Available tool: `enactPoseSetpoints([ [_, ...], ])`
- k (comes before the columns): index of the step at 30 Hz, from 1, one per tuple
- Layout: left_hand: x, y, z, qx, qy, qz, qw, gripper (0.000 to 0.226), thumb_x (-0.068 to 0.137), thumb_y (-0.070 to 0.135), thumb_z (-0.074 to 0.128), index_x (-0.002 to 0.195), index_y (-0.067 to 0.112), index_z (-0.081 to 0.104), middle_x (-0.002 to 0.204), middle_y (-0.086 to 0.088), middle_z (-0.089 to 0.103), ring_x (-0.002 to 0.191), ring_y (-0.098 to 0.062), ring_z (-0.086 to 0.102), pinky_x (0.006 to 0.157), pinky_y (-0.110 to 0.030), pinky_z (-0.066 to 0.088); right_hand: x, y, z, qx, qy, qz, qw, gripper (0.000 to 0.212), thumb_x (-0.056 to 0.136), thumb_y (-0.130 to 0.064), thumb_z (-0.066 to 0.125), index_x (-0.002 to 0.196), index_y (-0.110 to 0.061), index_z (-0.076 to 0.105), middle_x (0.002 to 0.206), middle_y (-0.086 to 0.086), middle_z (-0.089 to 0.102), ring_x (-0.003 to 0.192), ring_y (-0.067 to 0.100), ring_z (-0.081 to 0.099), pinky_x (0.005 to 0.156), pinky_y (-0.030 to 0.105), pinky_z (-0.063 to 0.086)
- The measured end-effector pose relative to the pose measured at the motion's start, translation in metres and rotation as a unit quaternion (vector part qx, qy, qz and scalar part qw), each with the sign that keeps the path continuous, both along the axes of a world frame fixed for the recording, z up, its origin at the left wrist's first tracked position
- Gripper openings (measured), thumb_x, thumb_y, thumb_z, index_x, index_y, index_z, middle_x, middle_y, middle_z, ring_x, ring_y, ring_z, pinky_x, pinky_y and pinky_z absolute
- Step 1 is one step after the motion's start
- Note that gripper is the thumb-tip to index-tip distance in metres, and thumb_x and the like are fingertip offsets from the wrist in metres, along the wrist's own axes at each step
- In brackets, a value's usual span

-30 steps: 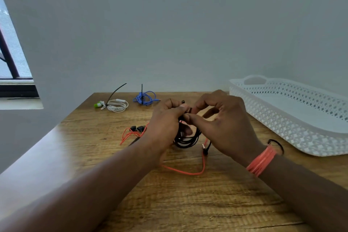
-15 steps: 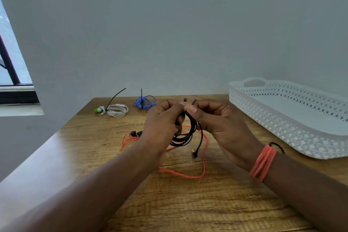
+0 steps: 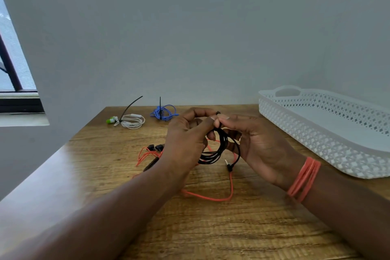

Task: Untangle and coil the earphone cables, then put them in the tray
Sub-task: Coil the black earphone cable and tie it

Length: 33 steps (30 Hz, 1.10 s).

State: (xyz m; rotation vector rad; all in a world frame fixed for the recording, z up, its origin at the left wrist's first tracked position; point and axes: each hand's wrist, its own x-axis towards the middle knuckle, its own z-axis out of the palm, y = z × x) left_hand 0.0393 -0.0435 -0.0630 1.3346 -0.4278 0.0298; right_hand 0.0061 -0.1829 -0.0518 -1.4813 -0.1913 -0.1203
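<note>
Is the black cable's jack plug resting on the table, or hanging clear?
Cannot tell. In the head view the jack plug dangles from the black cable gripped by both hands, low over the table, but no gap or contact shows plainly.

From my remote seat I see a wooden table (image 3: 211, 228), grained with a soft sheen at its left edge. The tray (image 3: 329, 143) looks like matt white plastic, pierced in a lattice. The black cable (image 3: 213, 155) is smooth and slightly glossy; the orange cable (image 3: 211, 198) looks rubbery.
</note>
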Motion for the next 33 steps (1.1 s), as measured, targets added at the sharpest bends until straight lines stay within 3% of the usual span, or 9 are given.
enactPoseSetpoints([
  [8, -0.0002, 0.0004, 0.0023, 0.024, -0.051, -0.004, 0.998, 0.011, 0.095, 0.009, 0.057, 0.096, 0.016, 0.066, 0.061, -0.006, 0.052, 0.045, -0.006, 0.037, 0.043, -0.015, 0.031, 0.0004, -0.0019, 0.0013, 0.0, 0.011, -0.005, 1.0, 0.016, 0.089, -0.018, 0.061, 0.081, -0.009, 0.07, 0.093, 0.007, 0.067, 0.1, 0.024, 0.06, 0.091, 0.042, 0.043],
  [18, 0.0035, 0.0007, -0.0007, 0.044, -0.094, 0.003, 0.995, 0.01, 0.094, 0.011, 0.059, 0.093, 0.017, 0.066, 0.068, -0.012, 0.056, 0.05, -0.009, 0.041, 0.044, -0.017, 0.033, 0.0019, -0.0036, 0.0006, 0.013, 0.008, -0.001, 1.0, 0.018, 0.092, -0.018, 0.058, 0.08, -0.01, 0.068, 0.089, 0.004, 0.071, 0.094, 0.019, 0.065, 0.083, 0.034, 0.049],
  [23, 0.0055, 0.006, 0.0012, 0.093, -0.146, 0.022, 0.985, 0.008, 0.094, 0.012, 0.06, 0.092, 0.011, 0.068, 0.058, 0.006, 0.057, 0.045, -0.005, 0.043, 0.044, -0.016, 0.034, 0.0058, -0.0044, -0.004, 0.032, 0.034, -0.002, 0.999, 0.013, 0.091, -0.021, 0.062, 0.083, -0.013, 0.068, 0.096, 0.009, 0.066, 0.096, 0.02, 0.061, 0.082, 0.033, 0.047],
  [27, 0.0049, 0.0091, 0.0048, 0.122, -0.168, 0.029, 0.978, 0.009, 0.095, 0.014, 0.059, 0.094, 0.01, 0.067, 0.06, 0.004, 0.056, 0.05, -0.02, 0.042, 0.045, -0.023, 0.037, 0.0053, -0.0055, -0.0014, 0.06, 0.066, 0.001, 0.996, 0.011, 0.087, -0.023, 0.066, 0.089, -0.012, 0.068, 0.089, 0.002, 0.066, 0.086, 0.015, 0.06, 0.075, 0.028, 0.047],
  [30, 0.0041, 0.009, 0.0042, 0.139, -0.18, 0.037, 0.973, 0.009, 0.096, 0.014, 0.058, 0.096, 0.016, 0.067, 0.061, 0.003, 0.057, 0.049, -0.019, 0.043, 0.044, -0.021, 0.038, 0.0034, -0.0062, 0.0002, 0.048, 0.084, 0.011, 0.995, 0.011, 0.089, -0.021, 0.063, 0.08, -0.016, 0.067, 0.08, -0.003, 0.065, 0.08, 0.013, 0.059, 0.072, 0.026, 0.047],
  [33, 0.0057, 0.0099, 0.0027, 0.153, -0.184, 0.037, 0.97, 0.009, 0.096, 0.015, 0.058, 0.098, 0.015, 0.066, 0.062, 0.002, 0.057, 0.047, -0.014, 0.043, 0.044, -0.019, 0.038, 0.0036, -0.0076, 0.0006, 0.037, 0.093, 0.009, 0.995, 0.013, 0.089, -0.02, 0.063, 0.078, -0.016, 0.067, 0.086, -0.001, 0.065, 0.084, 0.016, 0.058, 0.072, 0.027, 0.048],
])
